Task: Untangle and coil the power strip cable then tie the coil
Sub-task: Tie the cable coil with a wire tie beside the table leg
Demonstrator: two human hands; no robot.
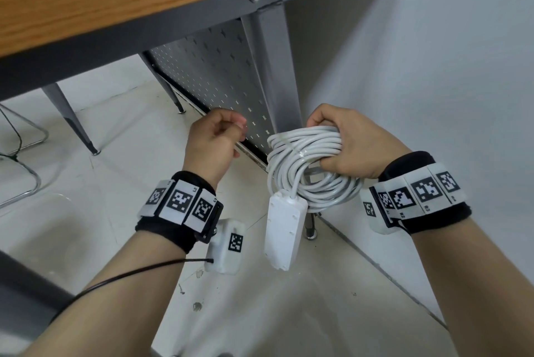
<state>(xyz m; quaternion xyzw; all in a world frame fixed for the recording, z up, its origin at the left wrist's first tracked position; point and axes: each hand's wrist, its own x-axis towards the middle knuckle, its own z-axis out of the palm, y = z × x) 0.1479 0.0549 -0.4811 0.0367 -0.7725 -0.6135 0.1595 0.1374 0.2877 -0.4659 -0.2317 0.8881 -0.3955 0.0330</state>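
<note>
Centrally, our right hand (349, 145) grasps the coiled cable (309, 160) so loops stay gathered; our left hand (213, 139), beside it, looks clenched, perhaps pinching a tie.

We see the white cable (309, 154) wound into a coil of many loops, held up in the air below the tabletop edge, in front of the desk leg. A thin clear tie (301, 153) crosses the bundle near its upper left. From the coil's lower left side one strand drops to the white power strip (284, 229), which hangs upright beneath it, its plain back facing us.
</note>
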